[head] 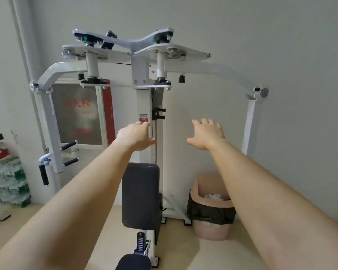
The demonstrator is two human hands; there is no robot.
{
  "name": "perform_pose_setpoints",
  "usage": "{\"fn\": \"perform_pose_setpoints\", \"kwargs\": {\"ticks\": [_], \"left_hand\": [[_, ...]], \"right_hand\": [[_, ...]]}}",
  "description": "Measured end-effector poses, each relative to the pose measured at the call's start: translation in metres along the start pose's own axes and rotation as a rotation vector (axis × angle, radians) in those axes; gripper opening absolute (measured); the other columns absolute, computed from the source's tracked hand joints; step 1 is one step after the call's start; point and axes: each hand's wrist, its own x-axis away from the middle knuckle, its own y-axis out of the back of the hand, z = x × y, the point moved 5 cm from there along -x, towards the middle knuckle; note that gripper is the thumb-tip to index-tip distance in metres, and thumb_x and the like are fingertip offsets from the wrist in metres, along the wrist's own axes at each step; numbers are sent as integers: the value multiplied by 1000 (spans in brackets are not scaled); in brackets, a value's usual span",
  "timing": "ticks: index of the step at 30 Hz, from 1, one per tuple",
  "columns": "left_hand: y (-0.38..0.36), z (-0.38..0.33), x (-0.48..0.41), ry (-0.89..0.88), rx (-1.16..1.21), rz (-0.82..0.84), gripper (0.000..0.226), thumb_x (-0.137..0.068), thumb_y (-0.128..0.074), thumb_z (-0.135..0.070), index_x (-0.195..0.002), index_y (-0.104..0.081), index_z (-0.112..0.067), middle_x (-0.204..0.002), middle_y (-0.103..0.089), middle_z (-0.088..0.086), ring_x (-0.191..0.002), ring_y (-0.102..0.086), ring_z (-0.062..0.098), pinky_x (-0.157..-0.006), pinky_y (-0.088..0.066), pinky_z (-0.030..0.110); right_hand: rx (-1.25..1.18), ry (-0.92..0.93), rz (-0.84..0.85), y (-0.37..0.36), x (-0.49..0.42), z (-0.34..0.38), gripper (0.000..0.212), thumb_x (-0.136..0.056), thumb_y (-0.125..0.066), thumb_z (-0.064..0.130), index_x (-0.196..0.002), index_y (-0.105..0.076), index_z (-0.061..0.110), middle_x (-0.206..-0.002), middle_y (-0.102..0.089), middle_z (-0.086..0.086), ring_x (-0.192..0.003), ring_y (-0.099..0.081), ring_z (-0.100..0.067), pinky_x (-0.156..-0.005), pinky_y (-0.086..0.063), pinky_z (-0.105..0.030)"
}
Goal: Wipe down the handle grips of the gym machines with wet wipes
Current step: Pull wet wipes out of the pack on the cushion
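Grey wall (261, 36) behind | left hand (134, 136), right hand (207, 134) — fingers (204, 122) loosely spread | handle grip (44, 174) well left, untouched

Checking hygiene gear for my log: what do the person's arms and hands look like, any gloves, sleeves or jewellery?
The left forearm and right forearm are bare as far up as the frame shows, with no sleeves in view. The left hand and right hand wear no gloves, and no watch, bracelet or ring shows.

White machine frame (142, 106), black back pad (141, 193), pink bin (209, 228), black liner (211, 213).
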Motion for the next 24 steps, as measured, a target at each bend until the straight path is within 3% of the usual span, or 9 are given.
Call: {"fn": "perform_pose_setpoints", "kwargs": {"ticks": [7,10,14,24], "left_hand": [[-61,121,72,224,-57,181,67,-94,-57,-53,-151,-40,-22,-154,-49,6,-133,-55,30,-98,-53,47],[-84,185,107,321,-62,249,66,-94,-57,-53,-151,-40,-22,-152,-50,7,-130,-56,29,-94,-53,46],[-119,287,151,428,-48,342,58,-89,-57,-53,-137,-50,-22,-135,-57,7,-121,-57,30,-94,-52,47],[-195,551,229,722,95,505,73,-89,-60,-50,-149,-40,-14,-150,-48,14,-134,-49,34,-110,-43,48]], "right_hand": [[-34,200,196,-96,22,129,69,-83,-58,52,-143,-42,21,-140,-49,-11,-131,-43,-33,-105,-37,-47],[-71,285,264,-134,33,199,68,-83,-59,51,-142,-43,22,-139,-50,-11,-131,-44,-33,-107,-37,-49],[-108,403,330,-191,47,309,66,-84,-60,49,-141,-45,20,-137,-52,-12,-128,-46,-33,-107,-37,-50],[-181,565,567,-330,76,586,66,-83,-59,48,-142,-43,22,-139,-49,-11,-131,-43,-32,-106,-36,-45]]}}
